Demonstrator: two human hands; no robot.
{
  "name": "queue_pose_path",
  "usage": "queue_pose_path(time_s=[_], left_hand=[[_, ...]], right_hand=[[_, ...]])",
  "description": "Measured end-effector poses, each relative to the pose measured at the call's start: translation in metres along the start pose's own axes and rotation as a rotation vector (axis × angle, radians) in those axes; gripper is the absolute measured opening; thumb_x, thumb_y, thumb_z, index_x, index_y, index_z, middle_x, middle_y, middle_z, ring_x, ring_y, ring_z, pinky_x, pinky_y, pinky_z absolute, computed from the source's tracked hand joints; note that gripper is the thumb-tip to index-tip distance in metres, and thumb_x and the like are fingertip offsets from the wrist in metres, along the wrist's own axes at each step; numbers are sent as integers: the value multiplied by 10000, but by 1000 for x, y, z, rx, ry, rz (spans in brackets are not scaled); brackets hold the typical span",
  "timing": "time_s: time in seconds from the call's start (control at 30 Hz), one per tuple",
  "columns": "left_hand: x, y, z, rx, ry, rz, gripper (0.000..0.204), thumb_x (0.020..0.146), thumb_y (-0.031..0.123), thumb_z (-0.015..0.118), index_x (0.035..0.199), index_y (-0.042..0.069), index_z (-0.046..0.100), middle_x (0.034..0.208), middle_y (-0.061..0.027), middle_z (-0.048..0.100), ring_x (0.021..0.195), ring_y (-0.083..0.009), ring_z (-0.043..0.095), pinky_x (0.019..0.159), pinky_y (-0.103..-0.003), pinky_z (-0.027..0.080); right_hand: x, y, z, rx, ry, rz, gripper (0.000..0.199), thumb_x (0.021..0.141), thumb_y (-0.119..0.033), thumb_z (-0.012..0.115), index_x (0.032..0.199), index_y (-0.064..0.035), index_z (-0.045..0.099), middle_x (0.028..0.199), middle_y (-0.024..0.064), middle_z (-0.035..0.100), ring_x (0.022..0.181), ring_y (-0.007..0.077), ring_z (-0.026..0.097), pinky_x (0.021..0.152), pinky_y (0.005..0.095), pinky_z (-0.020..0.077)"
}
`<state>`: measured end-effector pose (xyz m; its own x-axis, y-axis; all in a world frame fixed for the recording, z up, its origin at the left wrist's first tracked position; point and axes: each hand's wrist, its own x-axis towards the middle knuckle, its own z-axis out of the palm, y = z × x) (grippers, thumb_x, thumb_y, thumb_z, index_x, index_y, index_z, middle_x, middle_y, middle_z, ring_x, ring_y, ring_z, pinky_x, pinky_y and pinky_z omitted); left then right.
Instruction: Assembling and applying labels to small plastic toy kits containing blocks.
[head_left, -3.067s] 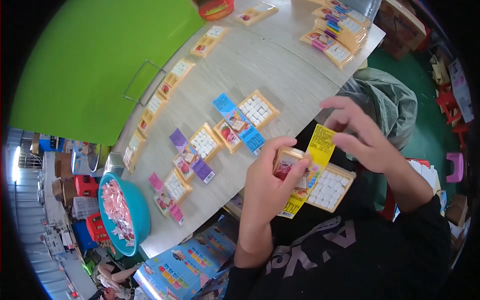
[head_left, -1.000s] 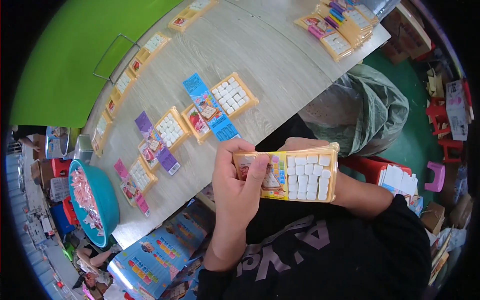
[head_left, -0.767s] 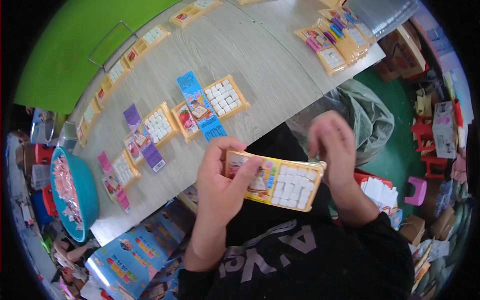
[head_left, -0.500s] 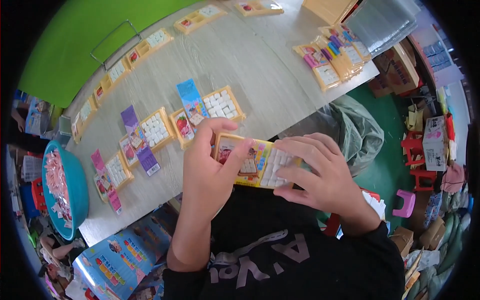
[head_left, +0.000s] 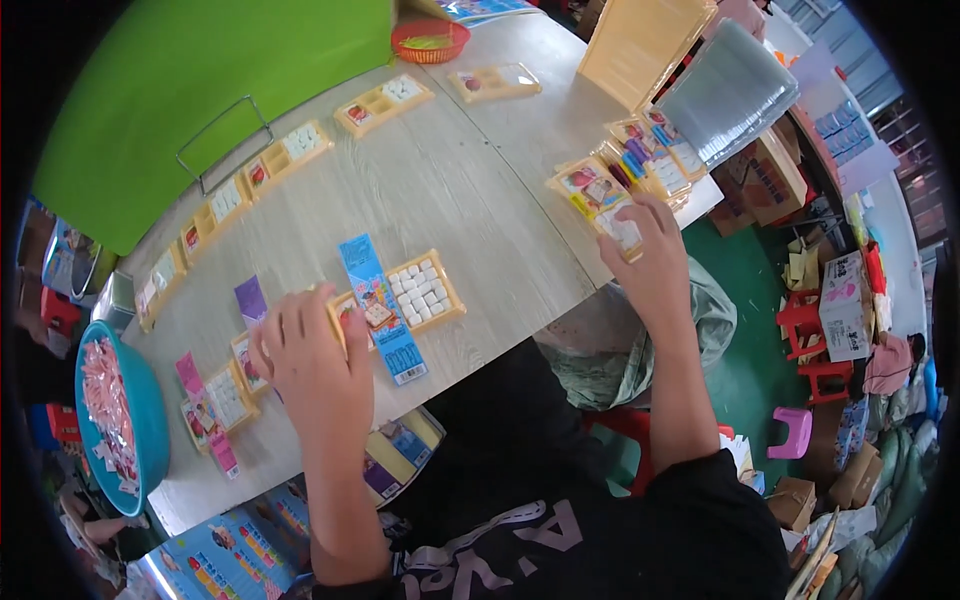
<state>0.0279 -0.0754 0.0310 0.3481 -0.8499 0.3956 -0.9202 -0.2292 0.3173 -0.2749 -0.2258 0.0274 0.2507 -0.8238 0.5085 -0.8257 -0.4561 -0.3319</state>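
Note:
My left hand [head_left: 312, 362] lies palm down on the wooden table [head_left: 470, 190], fingers curled over a yellow tray whose edge [head_left: 338, 308] shows under them. Right beside it sits a yellow tray of white tiles [head_left: 425, 292] with a blue card [head_left: 380, 318] laid across it. My right hand [head_left: 650, 258] reaches to the table's right edge and grips the nearest tray [head_left: 620, 228] of a stack of yellow picture trays [head_left: 600, 185]. More trays with purple and pink cards [head_left: 225, 385] lie to the left of my left hand.
A teal basin of pink and white pieces [head_left: 115, 415] stands at the left. Yellow trays [head_left: 290, 150] line the far edge beside a green panel [head_left: 190, 90], with a red bowl [head_left: 428, 38] beyond. Clear lids [head_left: 725, 92] and tan sheets [head_left: 645, 45] are stacked at the far right.
Both hands held one yellow tray in front of my chest. Now my left hand is down on the table by the other trays, and my right hand has reached out to the stack.

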Motion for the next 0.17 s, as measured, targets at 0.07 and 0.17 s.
queue_pose_path(time_s=[0.07,0.17], left_hand=[[-7,1,4,110,-10,33,314,948,279,635,1202,97,616,1214,-93,594,1300,-300,478,1158,-546,202],[-12,-1,16,150,-181,110,320,939,287,644,1212,122,614,1287,-69,555,1372,-286,425,1177,-586,172]], right_hand=[[9,6,5,-24,-35,58,311,789,-160,757,1036,-36,614,1242,184,588,1146,367,587,965,448,476],[13,10,14,-140,-108,149,353,812,-201,748,1097,-49,604,1254,191,580,1157,366,585,1023,460,438]])
